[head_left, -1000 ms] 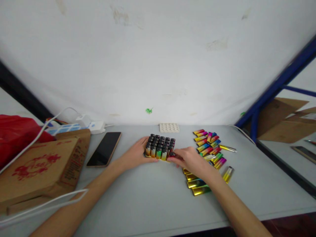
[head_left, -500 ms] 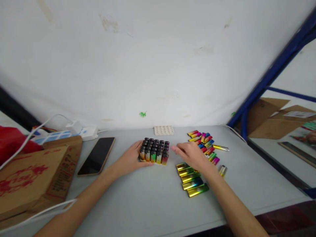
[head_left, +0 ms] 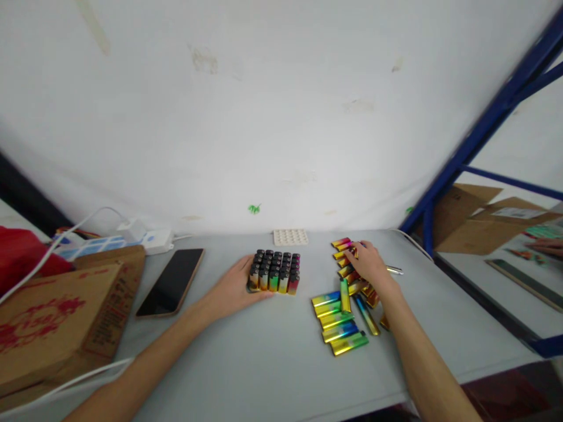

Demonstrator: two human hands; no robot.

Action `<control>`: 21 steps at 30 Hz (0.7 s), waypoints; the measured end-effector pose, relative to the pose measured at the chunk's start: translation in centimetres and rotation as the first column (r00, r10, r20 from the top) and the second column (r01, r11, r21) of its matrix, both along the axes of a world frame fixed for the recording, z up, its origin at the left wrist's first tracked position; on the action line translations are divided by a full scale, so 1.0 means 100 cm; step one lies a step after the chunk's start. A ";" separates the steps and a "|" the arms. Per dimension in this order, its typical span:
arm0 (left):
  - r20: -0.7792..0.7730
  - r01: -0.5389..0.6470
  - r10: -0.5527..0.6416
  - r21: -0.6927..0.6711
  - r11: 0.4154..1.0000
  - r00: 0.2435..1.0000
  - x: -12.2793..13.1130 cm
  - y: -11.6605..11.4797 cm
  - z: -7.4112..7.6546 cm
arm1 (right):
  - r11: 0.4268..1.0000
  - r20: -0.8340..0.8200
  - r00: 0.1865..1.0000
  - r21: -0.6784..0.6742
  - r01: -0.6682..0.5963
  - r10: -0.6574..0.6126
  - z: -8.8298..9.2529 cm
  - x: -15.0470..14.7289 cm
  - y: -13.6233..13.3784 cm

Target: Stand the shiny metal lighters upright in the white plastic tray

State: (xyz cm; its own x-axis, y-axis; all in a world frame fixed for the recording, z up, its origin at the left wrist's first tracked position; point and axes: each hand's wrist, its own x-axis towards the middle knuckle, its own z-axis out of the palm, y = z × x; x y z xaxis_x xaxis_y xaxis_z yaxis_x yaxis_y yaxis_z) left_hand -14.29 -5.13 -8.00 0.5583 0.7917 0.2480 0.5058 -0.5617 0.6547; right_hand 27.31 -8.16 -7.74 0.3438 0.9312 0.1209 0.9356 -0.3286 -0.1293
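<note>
My left hand (head_left: 240, 282) is wrapped round the left and front sides of a block of upright lighters (head_left: 274, 272). Their black tops stand in close rows, with shiny coloured bodies below. To the right, my right hand (head_left: 372, 266) lies over a loose pile of lighters (head_left: 345, 272), its fingers curled on them and partly hidden. Closer to me, several gold, green and blue lighters (head_left: 338, 328) lie side by side on the table. One green and yellow lighter (head_left: 345, 296) lies across the upper end of that row.
A white tray with holes (head_left: 290, 237) sits against the wall. At left are a phone (head_left: 172, 282), a cardboard box (head_left: 61, 322), a power strip (head_left: 156, 240) and white cables. A blue metal frame (head_left: 461, 146) borders the table at right, with an open carton (head_left: 488, 228) beyond it.
My right hand has moved from beside the block, right and away, onto the loose pile. Some lighters there have shifted and spread towards me. My left hand stays on the block.
</note>
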 end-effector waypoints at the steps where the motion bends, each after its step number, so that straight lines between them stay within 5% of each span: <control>1: -0.007 0.001 0.000 0.013 1.000 1.000 0.000 0.001 -0.001 | 1.000 0.000 1.000 -0.009 0.003 -0.003 0.001 -0.001 0.000; 12: -0.068 -0.017 0.026 0.137 0.990 0.997 0.033 0.022 -0.017 | 0.999 -0.030 0.999 0.028 0.017 -0.017 0.002 -0.008 0.000; 21: -0.041 0.019 -0.014 0.134 0.991 0.999 0.075 0.050 -0.013 | 0.999 -0.045 0.999 0.026 0.018 -0.017 0.004 -0.012 -0.003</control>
